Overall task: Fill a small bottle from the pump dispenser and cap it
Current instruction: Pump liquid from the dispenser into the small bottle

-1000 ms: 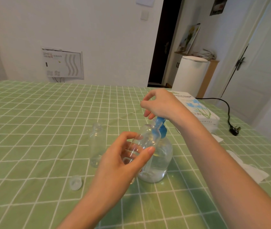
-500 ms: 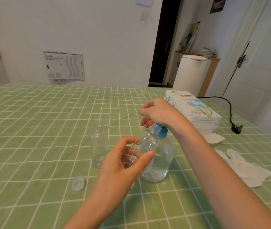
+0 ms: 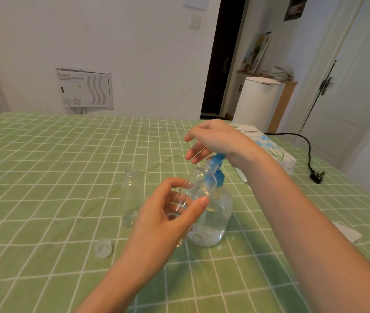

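My left hand (image 3: 168, 213) grips a small clear bottle (image 3: 198, 184), tilted with its mouth up against the blue nozzle of the pump dispenser (image 3: 213, 213). The dispenser is a round clear bottle with a blue pump head, holding a low level of clear liquid, standing on the green checked tablecloth (image 3: 44, 177). My right hand (image 3: 213, 138) rests its palm on top of the pump head, fingers extended and loose. A second clear empty bottle (image 3: 132, 195) stands upright just left of my left hand. A small clear cap (image 3: 103, 247) lies on the cloth in front of it.
A white tissue box (image 3: 269, 147) lies behind my right forearm. A black power cord and plug (image 3: 316, 177) trail at the table's right edge. Crumpled white tissue (image 3: 346, 231) lies right of my right arm. A white bin stands beyond the table.
My right hand pressed the pump head down, then rose again with the pump. The left hand keeps the small bottle at the nozzle. The view shifted slightly.
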`<state>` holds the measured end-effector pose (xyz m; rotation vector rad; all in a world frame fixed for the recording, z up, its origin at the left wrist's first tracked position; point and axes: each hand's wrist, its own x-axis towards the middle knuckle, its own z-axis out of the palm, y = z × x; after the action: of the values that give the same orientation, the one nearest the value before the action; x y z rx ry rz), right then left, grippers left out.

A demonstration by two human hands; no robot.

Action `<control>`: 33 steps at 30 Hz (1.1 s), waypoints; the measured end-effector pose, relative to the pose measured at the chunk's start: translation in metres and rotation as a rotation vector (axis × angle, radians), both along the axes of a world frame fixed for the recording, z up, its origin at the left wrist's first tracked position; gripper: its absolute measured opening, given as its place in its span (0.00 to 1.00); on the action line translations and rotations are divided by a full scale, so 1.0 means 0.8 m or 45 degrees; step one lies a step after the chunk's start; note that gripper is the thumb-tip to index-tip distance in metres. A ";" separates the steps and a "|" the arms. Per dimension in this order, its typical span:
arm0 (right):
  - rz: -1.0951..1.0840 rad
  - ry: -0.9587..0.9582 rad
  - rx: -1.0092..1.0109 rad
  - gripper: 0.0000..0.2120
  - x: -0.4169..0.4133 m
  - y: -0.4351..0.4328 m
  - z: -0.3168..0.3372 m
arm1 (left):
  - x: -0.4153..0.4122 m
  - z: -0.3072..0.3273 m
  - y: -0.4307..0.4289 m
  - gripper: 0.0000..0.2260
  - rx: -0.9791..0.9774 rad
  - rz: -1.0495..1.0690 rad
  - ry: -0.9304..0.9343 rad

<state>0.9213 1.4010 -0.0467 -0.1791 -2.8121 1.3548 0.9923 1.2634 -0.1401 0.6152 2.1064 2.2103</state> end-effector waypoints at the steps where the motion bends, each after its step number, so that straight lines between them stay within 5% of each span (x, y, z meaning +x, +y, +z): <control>1: 0.003 -0.021 0.034 0.13 0.000 -0.001 -0.002 | 0.000 0.000 0.000 0.17 0.006 -0.001 0.003; 33: -0.044 -0.106 0.280 0.20 -0.011 0.001 -0.016 | 0.000 -0.006 0.000 0.16 -0.001 0.003 0.015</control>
<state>0.9129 1.4017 -0.0591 -0.2837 -2.9836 1.0451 0.9923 1.2634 -0.1453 0.6279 2.1144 2.2129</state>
